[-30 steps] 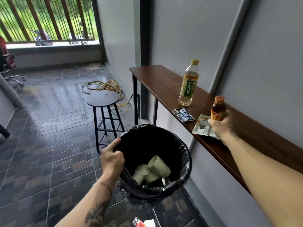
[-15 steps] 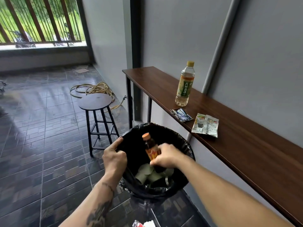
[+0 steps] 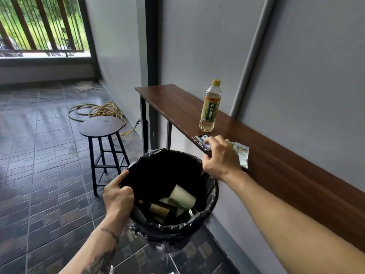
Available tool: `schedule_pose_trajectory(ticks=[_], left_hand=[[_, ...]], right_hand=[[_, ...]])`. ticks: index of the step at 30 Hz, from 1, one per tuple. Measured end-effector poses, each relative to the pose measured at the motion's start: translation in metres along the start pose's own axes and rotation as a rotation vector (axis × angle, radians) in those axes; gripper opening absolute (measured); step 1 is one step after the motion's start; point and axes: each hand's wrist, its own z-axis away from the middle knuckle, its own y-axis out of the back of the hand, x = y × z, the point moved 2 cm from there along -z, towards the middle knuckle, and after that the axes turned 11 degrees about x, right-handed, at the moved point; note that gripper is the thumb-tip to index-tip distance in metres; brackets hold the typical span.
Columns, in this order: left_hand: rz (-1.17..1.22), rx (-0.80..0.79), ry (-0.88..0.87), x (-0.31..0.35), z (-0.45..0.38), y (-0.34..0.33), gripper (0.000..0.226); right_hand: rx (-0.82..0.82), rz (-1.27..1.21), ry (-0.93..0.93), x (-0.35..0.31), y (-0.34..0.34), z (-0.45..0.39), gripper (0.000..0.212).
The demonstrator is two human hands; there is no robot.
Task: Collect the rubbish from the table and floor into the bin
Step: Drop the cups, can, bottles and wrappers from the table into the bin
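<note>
My left hand (image 3: 118, 196) grips the near-left rim of the black-lined bin (image 3: 214, 186), which sits below the table's edge. Inside lie the small brown bottle (image 3: 158, 209) on its side and several paper cups (image 3: 182, 196). My right hand (image 3: 221, 157) rests over the table's front edge, fingers spread. Its fingertips touch a dark blue wrapper (image 3: 200, 138), which lies flat, and its thumb is under the edge. A pale wrapper (image 3: 243, 155) lies partly hidden behind that hand. Farther along the table stands a clear bottle (image 3: 210, 107) with a yellow cap.
The narrow brown table (image 3: 286, 159) runs along the grey wall on the right. A round black stool (image 3: 100, 125) stands on the tiled floor left of the bin, with a coiled yellow hose (image 3: 98, 110) behind it. Small white scraps (image 3: 171, 272) lie on the floor at the bottom.
My right hand let go of the small brown bottle into the bin, then moved up and right to the wrappers at the table's edge. My left hand kept its hold on the rim.
</note>
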Motion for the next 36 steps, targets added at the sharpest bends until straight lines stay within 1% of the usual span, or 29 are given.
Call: schedule_pose_trajectory(ticks=[1,2,3,5,6,7,9,11,14,16,17,18,20,23,24,26,27,28,30,33,36], left_hand=[[0.004,0.003,-0.001,0.0,0.0,-0.001,0.072],[0.005,0.005,0.0,-0.001,0.0,-0.003,0.073],[0.009,0.004,0.003,-0.001,-0.001,-0.005,0.074],[0.012,0.0,0.008,0.0,0.0,-0.008,0.075],[0.008,0.0,0.008,0.001,0.0,-0.009,0.075],[0.006,0.001,0.006,0.002,0.002,-0.011,0.075],[0.018,-0.012,-0.005,0.003,0.003,-0.015,0.073],[0.029,-0.032,-0.018,0.003,0.002,-0.02,0.073],[0.031,-0.039,-0.037,0.003,0.004,-0.023,0.073],[0.037,-0.036,-0.059,0.006,0.008,-0.024,0.071],[0.043,-0.033,-0.068,0.009,0.011,-0.024,0.071],[0.044,-0.032,-0.072,0.01,0.011,-0.024,0.071],[0.043,-0.026,-0.07,0.008,0.01,-0.025,0.071],[0.033,-0.029,-0.066,0.008,0.008,-0.023,0.072],[0.031,-0.026,-0.067,0.01,0.008,-0.022,0.072],[0.026,-0.025,-0.06,0.007,0.005,-0.021,0.071],[0.025,-0.025,-0.053,0.006,0.002,-0.021,0.071],[0.029,-0.027,-0.039,0.005,0.0,-0.022,0.071],[0.043,-0.033,-0.014,0.005,0.0,-0.023,0.071],[0.085,-0.039,0.003,0.006,0.004,-0.027,0.069],[0.077,-0.048,0.005,0.007,0.005,-0.027,0.068]], right_hand=[[0.001,0.074,-0.008,0.012,0.003,-0.005,0.052],[-0.046,0.16,-0.03,0.025,0.004,-0.007,0.06],[-0.13,0.232,-0.065,0.037,0.002,-0.006,0.068],[-0.304,0.289,-0.151,0.057,-0.005,0.002,0.081],[-0.359,0.294,-0.178,0.065,-0.009,0.007,0.083],[-0.379,0.296,-0.182,0.071,-0.012,0.012,0.08],[-0.333,0.297,-0.127,0.073,-0.015,0.019,0.068],[-0.245,0.24,-0.074,0.068,-0.015,0.022,0.063],[-0.016,0.076,-0.041,0.054,-0.013,0.024,0.06],[0.112,0.024,0.012,0.035,-0.014,0.024,0.055],[0.134,0.026,0.039,0.024,-0.016,0.026,0.053],[0.123,0.03,0.058,0.011,-0.019,0.029,0.053],[0.014,0.021,0.087,-0.012,-0.028,0.038,0.057],[-0.325,0.016,0.142,-0.037,-0.049,0.056,0.064],[-0.445,0.031,0.141,-0.041,-0.055,0.062,0.064],[-0.641,0.047,0.096,-0.04,-0.065,0.067,0.072],[-0.689,0.049,0.077,-0.037,-0.067,0.067,0.077],[-0.703,0.039,0.06,-0.034,-0.067,0.064,0.079],[-0.645,-0.032,0.028,-0.027,-0.062,0.056,0.071],[-0.442,-0.132,0.004,-0.017,-0.046,0.035,0.05],[-0.241,-0.204,-0.04,-0.004,-0.03,0.009,0.041]])
